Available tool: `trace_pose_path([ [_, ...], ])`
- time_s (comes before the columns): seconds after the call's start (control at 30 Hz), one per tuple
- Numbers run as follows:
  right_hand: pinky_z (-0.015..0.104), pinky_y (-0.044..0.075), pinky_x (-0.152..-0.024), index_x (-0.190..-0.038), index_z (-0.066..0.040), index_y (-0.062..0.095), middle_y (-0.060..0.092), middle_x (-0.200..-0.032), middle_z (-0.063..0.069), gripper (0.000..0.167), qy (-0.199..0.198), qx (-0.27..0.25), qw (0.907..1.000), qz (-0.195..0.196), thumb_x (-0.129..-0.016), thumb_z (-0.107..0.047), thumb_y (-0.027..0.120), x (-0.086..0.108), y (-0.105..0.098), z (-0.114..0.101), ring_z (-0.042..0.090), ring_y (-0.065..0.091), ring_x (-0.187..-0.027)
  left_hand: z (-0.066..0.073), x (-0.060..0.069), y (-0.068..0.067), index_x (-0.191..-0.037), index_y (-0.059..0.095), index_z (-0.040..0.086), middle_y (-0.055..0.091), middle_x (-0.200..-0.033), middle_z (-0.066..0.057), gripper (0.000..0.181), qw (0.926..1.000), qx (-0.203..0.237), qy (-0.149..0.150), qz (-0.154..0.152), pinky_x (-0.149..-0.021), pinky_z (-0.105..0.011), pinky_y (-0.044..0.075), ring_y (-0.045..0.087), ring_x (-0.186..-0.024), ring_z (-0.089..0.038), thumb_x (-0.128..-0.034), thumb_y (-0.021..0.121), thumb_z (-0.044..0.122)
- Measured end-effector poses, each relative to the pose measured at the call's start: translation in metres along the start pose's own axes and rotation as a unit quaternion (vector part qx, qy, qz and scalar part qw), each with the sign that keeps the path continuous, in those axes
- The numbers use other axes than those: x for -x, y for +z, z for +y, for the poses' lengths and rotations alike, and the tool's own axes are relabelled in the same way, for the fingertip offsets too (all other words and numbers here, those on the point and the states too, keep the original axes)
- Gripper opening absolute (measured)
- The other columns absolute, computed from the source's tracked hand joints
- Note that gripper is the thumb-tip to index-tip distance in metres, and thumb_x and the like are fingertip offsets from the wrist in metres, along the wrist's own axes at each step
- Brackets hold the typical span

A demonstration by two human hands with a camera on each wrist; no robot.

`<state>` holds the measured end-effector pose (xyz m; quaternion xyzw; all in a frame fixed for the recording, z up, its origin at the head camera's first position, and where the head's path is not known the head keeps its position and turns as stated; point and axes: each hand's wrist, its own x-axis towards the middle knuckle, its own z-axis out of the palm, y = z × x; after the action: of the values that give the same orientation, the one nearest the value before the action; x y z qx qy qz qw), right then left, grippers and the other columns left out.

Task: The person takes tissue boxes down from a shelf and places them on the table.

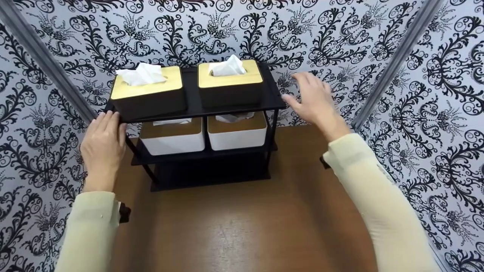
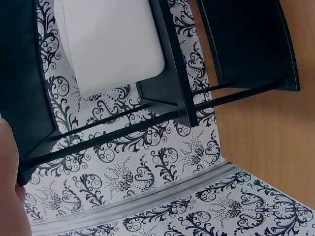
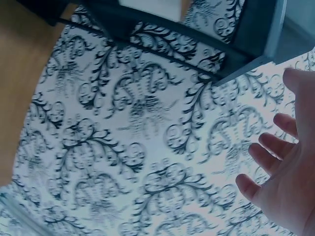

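A black three-tier shelf (image 1: 192,90) stands against the back wall. On its top tier sit two dark tissue boxes with light wooden lids, a left one (image 1: 151,105) and a right one (image 1: 230,94); two white boxes with brown lids, left (image 1: 174,144) and right (image 1: 238,139), occupy the middle tier. My left hand (image 1: 104,145) touches the top tier's left front corner, fingers nearly straight; the left wrist view shows only part of this hand (image 2: 11,187) at the corner. Just off the top tier's right end, my right hand (image 1: 314,96) is held in the air, fingers spread and holding nothing.
The bottom tier (image 1: 211,172) is bare black board. Brown wooden tabletop (image 1: 227,223) extends in front of the shelf. Patterned walls (image 1: 446,113) rise at the back and both sides, with grey posts (image 1: 401,60) at the corners.
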<state>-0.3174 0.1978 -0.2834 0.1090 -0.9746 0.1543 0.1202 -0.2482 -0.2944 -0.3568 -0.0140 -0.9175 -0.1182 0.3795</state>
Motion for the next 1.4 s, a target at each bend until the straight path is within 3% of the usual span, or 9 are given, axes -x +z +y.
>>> trace_pose_path([
  [0.2, 0.061, 0.005, -0.122, -0.157, -0.024, 0.013, 0.006, -0.165, 0.003, 0.093, -0.034, 0.042, 0.9976, -0.045, -0.086, -0.07, 0.05, -0.013, -0.009, -0.033, 0.03, 0.01, -0.153, -0.002, 0.002, 0.001, -0.133, 0.057, 0.006, 0.056, -0.138, -0.016, 0.041, 1.0, 0.003, -0.009, -0.001, -0.117, -0.044, 0.035, 0.052, -0.131, -0.037, -0.1017, 0.049, 0.031],
  [0.4, 0.06, 0.006, -0.122, -0.158, -0.023, 0.009, 0.005, -0.166, 0.003, 0.104, -0.052, 0.069, 0.9946, -0.057, -0.08, -0.073, 0.056, -0.023, -0.012, -0.054, 0.029, 0.01, -0.153, -0.004, 0.004, 0.001, -0.136, 0.054, 0.006, 0.055, -0.14, -0.016, 0.042, 1.0, 0.003, -0.005, -0.006, -0.119, -0.044, 0.033, 0.05, -0.133, -0.037, -0.1009, 0.051, 0.029],
  [0.57, 0.061, 0.006, -0.122, -0.158, -0.022, 0.008, 0.008, -0.166, 0.006, 0.109, -0.055, 0.075, 0.9933, -0.068, -0.077, -0.074, 0.06, -0.031, -0.01, -0.063, 0.03, 0.01, -0.153, -0.005, 0.004, 0.0, -0.14, 0.05, 0.005, 0.05, -0.144, -0.018, 0.05, 0.9996, 0.004, 0.0, -0.029, -0.122, -0.043, 0.027, 0.045, -0.136, -0.038, -0.0991, 0.054, 0.033],
  [0.83, 0.061, -0.002, -0.122, -0.158, -0.02, 0.003, 0.0, -0.166, 0.005, 0.116, -0.054, 0.082, 0.9907, -0.094, -0.075, -0.077, 0.059, -0.043, -0.01, -0.075, 0.029, 0.003, -0.154, -0.001, 0.003, -0.007, -0.144, 0.04, -0.002, 0.04, -0.15, -0.024, 0.066, 0.9964, -0.015, 0.011, -0.082, -0.124, -0.046, 0.021, 0.037, -0.141, -0.041, -0.0982, 0.05, 0.044],
  [1.2, 0.061, -0.007, -0.12, -0.157, -0.02, -0.007, -0.01, -0.165, 0.003, 0.124, -0.062, 0.108, 0.9845, -0.123, -0.07, -0.083, 0.057, -0.059, -0.005, -0.091, 0.028, -0.005, -0.154, 0.002, 0.004, -0.007, -0.149, 0.029, -0.004, 0.028, -0.156, -0.024, 0.074, 0.9907, -0.021, 0.019, -0.133, -0.125, -0.047, 0.014, 0.027, -0.145, -0.042, -0.0999, 0.042, 0.049],
  [1.4, 0.059, -0.01, -0.12, -0.157, -0.021, -0.007, -0.013, -0.164, 0.001, 0.127, -0.062, 0.112, 0.9821, -0.138, -0.068, -0.084, 0.058, -0.068, -0.004, -0.097, 0.027, -0.008, -0.153, 0.002, 0.004, -0.005, -0.151, 0.025, -0.003, 0.026, -0.158, -0.023, 0.074, 0.9901, -0.019, 0.019, -0.138, -0.126, -0.047, 0.011, 0.024, -0.147, -0.041, -0.1002, 0.041, 0.049],
])
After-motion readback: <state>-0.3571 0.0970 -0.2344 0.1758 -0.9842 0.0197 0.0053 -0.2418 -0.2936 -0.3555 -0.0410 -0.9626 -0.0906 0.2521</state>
